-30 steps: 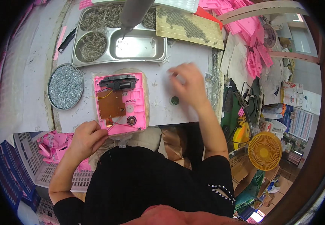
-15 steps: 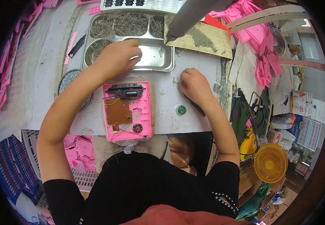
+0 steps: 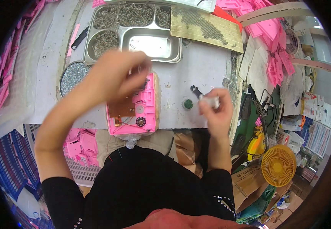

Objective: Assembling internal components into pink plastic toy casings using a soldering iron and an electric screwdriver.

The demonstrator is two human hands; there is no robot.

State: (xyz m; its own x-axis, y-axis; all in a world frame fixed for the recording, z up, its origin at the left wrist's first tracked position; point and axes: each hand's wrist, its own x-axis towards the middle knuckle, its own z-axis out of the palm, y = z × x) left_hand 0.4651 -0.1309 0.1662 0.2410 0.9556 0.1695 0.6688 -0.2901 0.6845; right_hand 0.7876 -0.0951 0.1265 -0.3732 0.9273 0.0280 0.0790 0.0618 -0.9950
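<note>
My left hand (image 3: 125,74) is over the upper part of a pink plastic casing (image 3: 150,97), smeared by motion. It hides most of the black module there; whether its fingers hold anything is unclear. A brown board (image 3: 121,110), thin wires and a round black part (image 3: 140,121) show inside the casing. To the right, my right hand (image 3: 219,110) is closed on a small pale piece (image 3: 212,101), too blurred to name. Beside its fingertips are a short black strip (image 3: 196,91) and a small round pot of green stuff (image 3: 187,104).
A steel compartment tray (image 3: 177,53) with many small springs stands at the back. A bowl of small metal parts (image 3: 73,74) is left of the casing. A spring-covered board (image 3: 230,32) overlaps the tray. A soldering iron (image 3: 258,105) and yellow fan (image 3: 278,165) are at right.
My left hand has come back from the spring tray to over the casing. My right hand has moved right and nearer, and the black strip now shows by its fingers.
</note>
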